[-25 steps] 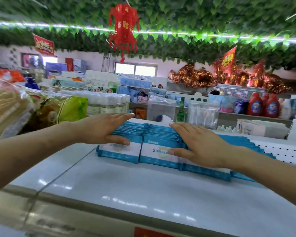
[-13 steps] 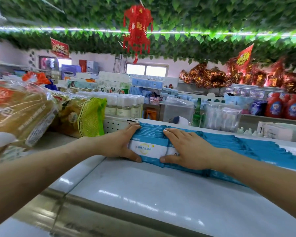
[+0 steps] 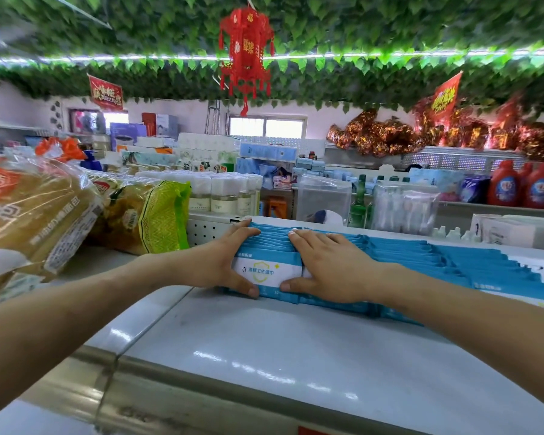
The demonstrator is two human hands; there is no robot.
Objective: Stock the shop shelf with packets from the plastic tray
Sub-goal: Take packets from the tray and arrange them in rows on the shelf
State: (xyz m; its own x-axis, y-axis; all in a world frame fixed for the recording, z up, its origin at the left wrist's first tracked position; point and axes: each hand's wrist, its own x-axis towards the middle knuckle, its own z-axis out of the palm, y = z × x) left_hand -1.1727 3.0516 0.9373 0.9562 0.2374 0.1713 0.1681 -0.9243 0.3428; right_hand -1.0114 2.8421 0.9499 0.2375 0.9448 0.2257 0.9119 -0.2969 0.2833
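Observation:
Blue and white packets stand in rows on the white shelf top [image 3: 296, 340]. The leftmost row [image 3: 266, 271] shows its white label toward me. My left hand [image 3: 214, 262] lies against that row's left side, fingers straight along it and thumb across the front bottom edge. My right hand [image 3: 327, 265] rests flat on the packet tops just to the right, thumb on the front face. More blue packets [image 3: 453, 262] run off to the right behind my right forearm. No plastic tray is in view.
Bagged bread [image 3: 29, 208] and a green and yellow bag [image 3: 157, 218] crowd the shelf at the left. White-capped bottles [image 3: 223, 193] stand behind a perforated back rail [image 3: 204, 229]. A metal rim [image 3: 139, 387] runs along the shelf's front edge.
My hands have drawn closer together, both now around the leftmost row of packets. My view has shifted left, bringing the bread bags further in.

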